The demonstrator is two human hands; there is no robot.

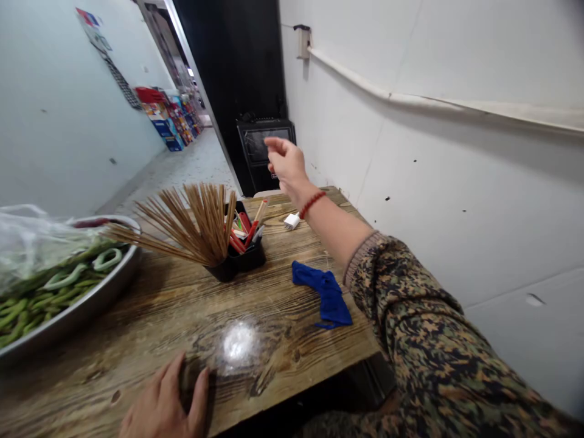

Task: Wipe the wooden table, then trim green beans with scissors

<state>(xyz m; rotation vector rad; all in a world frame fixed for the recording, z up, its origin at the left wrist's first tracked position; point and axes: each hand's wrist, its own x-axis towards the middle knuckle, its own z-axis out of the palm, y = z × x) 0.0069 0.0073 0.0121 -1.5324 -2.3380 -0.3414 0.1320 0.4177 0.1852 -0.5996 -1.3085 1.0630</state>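
My left hand [162,398] lies palm down on the wooden table [269,310] at the near edge, fingers stretched out and holding nothing. Over the table's far end, my right hand [288,163] reaches out in the air. Its fingers are bent to the left, the thumb a little apart, and no object shows in them. A red bead bracelet [312,204] circles that wrist. Just below the wrist, a white charger plug [292,221] rests on the tabletop. Under my right forearm lies a crumpled blue cloth [325,292].
Thin brown sticks [201,222] fan out of a black holder [249,258] with pens and red items. At left, a metal basin [130,261] holds green bean pods [27,313] and a clear plastic bag [31,237]. A white wall [438,201] bounds the right side; a black appliance [264,146] stands beyond.
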